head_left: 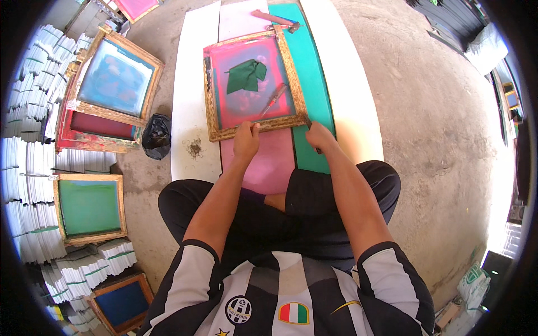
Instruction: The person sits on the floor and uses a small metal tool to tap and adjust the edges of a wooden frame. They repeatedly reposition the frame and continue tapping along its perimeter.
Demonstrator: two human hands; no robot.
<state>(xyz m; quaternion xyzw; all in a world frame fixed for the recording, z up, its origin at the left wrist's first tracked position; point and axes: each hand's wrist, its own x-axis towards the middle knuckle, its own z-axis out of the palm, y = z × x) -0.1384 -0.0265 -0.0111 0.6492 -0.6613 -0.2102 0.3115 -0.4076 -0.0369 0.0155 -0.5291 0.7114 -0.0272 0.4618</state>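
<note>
A wooden screen-printing frame (pixel 213 112) with pink-stained mesh lies on the striped board in front of me. My left hand (pixel 246 141) is closed on its near rail, thumb on top. At the near right corner, my right hand (pixel 321 137) grips a slim dark-handled tool (pixel 319 150) whose end meets the wood; its exact kind is hidden by my fingers. On the mesh rest a crumpled dark green cloth (pixel 245 76) and a screwdriver-like tool (pixel 273 101) with a reddish handle.
Beyond the frame lie a wooden-handled tool (pixel 272 18) and a red-handled tool (pixel 278 26) on the striped board (pixel 358 101). Left, a black plastic bag (pixel 156 137) sits beside leaning screen frames (pixel 115 77) and a green-mesh frame (pixel 89 205). Paper bundles (pixel 31 168) stand behind them.
</note>
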